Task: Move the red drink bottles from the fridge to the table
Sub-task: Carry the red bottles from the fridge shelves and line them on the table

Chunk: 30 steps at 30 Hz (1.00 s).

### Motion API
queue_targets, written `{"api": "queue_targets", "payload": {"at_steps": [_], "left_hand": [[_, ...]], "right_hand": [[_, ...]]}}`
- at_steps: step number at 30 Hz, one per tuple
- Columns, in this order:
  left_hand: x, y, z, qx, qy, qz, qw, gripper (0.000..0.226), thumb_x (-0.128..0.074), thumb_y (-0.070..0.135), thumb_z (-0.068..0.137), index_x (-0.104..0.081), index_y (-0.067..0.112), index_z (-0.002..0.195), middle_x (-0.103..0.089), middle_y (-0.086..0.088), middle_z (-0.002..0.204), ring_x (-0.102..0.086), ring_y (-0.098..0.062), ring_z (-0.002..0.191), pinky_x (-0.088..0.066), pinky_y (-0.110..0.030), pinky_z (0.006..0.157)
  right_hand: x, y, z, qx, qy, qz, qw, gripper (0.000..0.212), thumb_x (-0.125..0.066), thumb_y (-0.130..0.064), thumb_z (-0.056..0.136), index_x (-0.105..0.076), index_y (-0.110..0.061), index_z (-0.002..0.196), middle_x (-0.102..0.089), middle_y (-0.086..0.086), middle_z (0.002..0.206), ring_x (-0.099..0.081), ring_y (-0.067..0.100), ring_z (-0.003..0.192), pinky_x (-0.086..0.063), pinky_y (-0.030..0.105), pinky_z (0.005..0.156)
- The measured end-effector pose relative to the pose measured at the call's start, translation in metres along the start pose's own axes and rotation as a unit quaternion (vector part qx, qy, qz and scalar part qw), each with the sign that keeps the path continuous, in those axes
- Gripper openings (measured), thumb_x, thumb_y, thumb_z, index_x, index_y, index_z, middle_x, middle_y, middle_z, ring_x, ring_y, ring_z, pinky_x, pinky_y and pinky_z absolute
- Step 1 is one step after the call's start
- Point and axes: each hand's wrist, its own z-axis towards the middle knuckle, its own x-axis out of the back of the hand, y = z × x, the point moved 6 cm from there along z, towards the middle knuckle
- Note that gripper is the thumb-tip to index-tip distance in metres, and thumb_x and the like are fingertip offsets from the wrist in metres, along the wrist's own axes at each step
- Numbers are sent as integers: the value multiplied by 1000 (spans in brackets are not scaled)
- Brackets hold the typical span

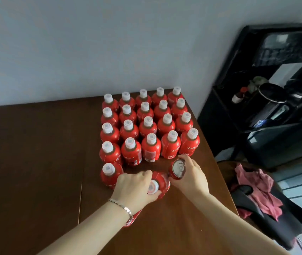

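Several red drink bottles (pixel 147 126) with white caps stand upright in tidy rows on the right half of the brown table (pixel 36 162). One more bottle (pixel 109 174) stands alone at the left of a new front row. My left hand (pixel 133 186) grips a tilted red bottle (pixel 162 181) just right of it, fingers round the neck below the cap. My right hand (pixel 192 177) holds another red bottle (pixel 177 169), tipped so its round end faces the camera, in front of the rows. A further red label (pixel 131 219) shows under my left wrist, mostly hidden.
A pale wall runs behind the table. To the right stands a black appliance stand (pixel 256 111) with dark items on it. A chair with pink and black cloth (pixel 256 192) sits close to the table's right edge.
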Motion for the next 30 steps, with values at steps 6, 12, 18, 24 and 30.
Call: {"api": "queue_targets", "payload": {"at_steps": [6,12,18,24,30], "left_hand": [[-5,-13,37,13,10,-11,1000,43,-44,60,87,-48,22,106,-63,8,107,-63,-15,93,-35,-24,66],[-10,-22,56,-19,51,-7,999,51,-79,65,45,-61,21,64,-59,8,49,-55,-9,35,-26,-20,36],[-10,-17,57,-7,43,7,999,51,-50,58,83,-52,23,120,-65,8,107,-66,-12,90,-31,-25,61],[9,-37,54,16,93,-42,995,43,-82,55,54,-59,21,67,-60,7,60,-58,-14,44,-8,-16,41],[-18,-47,50,17,42,-1,999,51,-95,38,31,-59,17,61,-53,4,60,-48,-14,39,-31,-24,44]], "right_hand": [[-12,2,33,0,-7,36,999,73,-76,-29,73,-40,-23,137,-45,-1,135,-44,18,126,-44,26,94],[-20,-39,11,257,-12,-87,963,82,-68,-9,58,-40,-12,136,-44,9,132,-39,27,123,-41,41,102],[-52,-48,12,232,-72,-93,966,94,-88,-39,41,-50,-19,125,-64,0,117,-67,17,102,-56,25,76],[-54,-47,18,151,2,-15,988,57,-81,-34,48,-60,-20,99,-63,-7,92,-66,17,76,-47,25,50],[-66,-44,20,57,-23,-3,998,66,-73,-35,76,-46,-14,132,-45,6,141,-51,25,124,-49,35,87]]}}
